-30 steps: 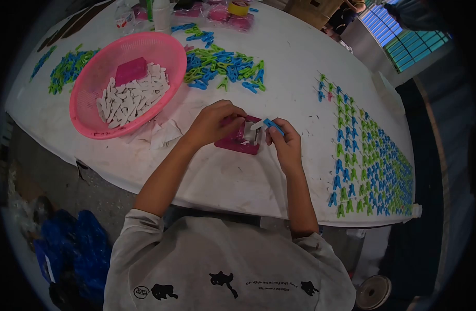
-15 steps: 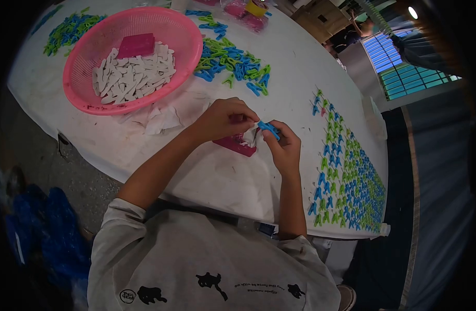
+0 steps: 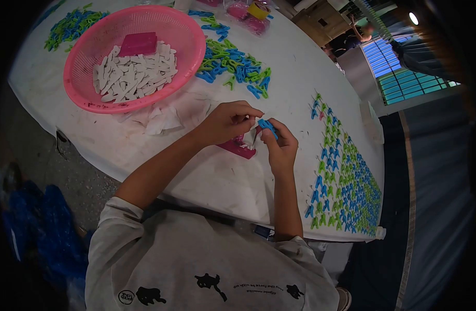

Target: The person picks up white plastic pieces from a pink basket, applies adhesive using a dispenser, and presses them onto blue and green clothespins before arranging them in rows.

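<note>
A: Hands, position?

B: Both are over the near middle of the table (image 3: pixel 222 179), meeting just above a magenta block (image 3: pixel 234 148) that lies flat on it.

A: Right hand (image 3: pixel 280 146)?

B: Fingers are closed on a blue clip piece (image 3: pixel 267 126), pinched between thumb and fingertips and raised off the table.

A: Left hand (image 3: pixel 226 122)?

B: Fingers are curled shut, their tips pinching a white piece (image 3: pixel 251 136) that touches the blue one. How the two parts sit together is too small to tell.

A: Surroundings?

B: A pink basket (image 3: pixel 78 92) stands at far left and holds loose white pieces (image 3: pixel 134 72) and a second magenta block (image 3: pixel 138 44). A crumpled white cloth (image 3: pixel 160 122) lies between the basket and the hands. A loose pile of blue and green clips (image 3: pixel 233 65) is beyond the hands. Rows of blue and green clips (image 3: pixel 347 176) are laid out along the right side of the table, well apart from the hands.
</note>
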A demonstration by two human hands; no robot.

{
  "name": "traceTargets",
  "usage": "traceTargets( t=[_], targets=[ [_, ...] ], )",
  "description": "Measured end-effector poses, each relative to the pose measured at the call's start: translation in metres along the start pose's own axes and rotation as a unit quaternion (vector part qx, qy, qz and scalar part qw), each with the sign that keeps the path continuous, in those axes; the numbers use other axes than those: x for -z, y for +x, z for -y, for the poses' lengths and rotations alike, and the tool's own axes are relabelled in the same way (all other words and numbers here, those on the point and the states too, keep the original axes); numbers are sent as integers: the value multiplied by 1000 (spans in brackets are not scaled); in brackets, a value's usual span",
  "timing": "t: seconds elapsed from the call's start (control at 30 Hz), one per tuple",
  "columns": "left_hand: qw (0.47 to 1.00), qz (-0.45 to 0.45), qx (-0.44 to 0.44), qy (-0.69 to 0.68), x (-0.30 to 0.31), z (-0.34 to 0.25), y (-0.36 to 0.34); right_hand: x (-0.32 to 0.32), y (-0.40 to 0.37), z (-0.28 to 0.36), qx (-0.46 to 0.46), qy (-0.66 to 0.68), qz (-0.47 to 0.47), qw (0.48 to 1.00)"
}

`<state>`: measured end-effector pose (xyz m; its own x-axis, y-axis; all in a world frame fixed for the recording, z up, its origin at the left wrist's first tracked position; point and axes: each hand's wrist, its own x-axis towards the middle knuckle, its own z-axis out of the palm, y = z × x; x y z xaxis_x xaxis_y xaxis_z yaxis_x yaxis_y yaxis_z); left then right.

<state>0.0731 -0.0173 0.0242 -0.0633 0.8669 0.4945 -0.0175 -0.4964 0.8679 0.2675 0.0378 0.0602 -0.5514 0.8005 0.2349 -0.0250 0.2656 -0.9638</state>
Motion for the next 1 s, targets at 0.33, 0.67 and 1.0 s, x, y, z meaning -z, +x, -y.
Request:
traceTargets(
  t=[0.33, 0.67, 1.0],
  targets=[
    [1000, -6, -4, 17, 0, 2, 0, 2, 5, 10, -22, -16, 30, 999],
    [998, -32, 22, 41, 4, -2, 1, 12, 24, 21, 22, -230, 80, 970],
    [985, -22, -28, 170, 4, 10, 2, 13, 38, 20, 79, -345, 153, 923]
  ],
)
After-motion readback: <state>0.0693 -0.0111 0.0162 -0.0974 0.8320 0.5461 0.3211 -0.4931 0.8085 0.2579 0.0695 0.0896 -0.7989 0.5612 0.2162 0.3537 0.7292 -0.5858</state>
